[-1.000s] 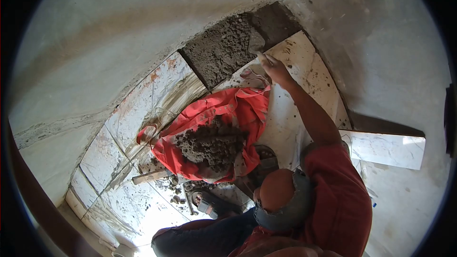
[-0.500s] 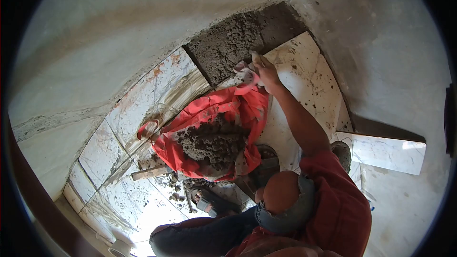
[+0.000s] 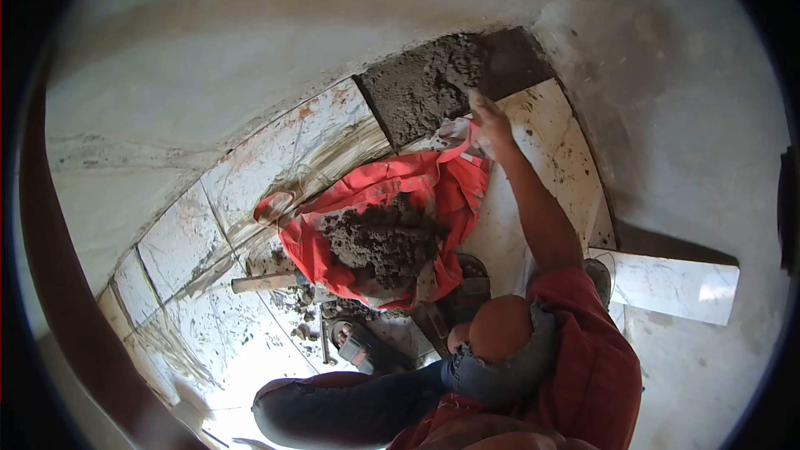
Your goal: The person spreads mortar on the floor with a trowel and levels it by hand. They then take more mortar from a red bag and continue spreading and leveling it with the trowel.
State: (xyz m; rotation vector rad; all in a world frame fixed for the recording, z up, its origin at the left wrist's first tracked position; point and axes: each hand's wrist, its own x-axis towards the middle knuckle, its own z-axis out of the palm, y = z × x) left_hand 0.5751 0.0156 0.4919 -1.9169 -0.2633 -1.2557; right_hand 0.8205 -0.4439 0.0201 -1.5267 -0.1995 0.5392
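The right hand (image 3: 490, 119), at the end of an outstretched arm, is clenched round the handle of a trowel (image 3: 472, 83). The trowel's long axis runs away from the person, and its blade, hard to make out, points into the grey mortar bed (image 3: 412, 96) along the wall. Just beside the wrist a red sack (image 3: 433, 192) heaped with mortar lies on marble tiles (image 3: 546, 146).

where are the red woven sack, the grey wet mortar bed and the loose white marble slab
red woven sack (image 3: 446, 187), head view, bare cloth at its right side
grey wet mortar bed (image 3: 412, 92), head view, middle of its rough surface
loose white marble slab (image 3: 667, 286), head view, centre of its top face
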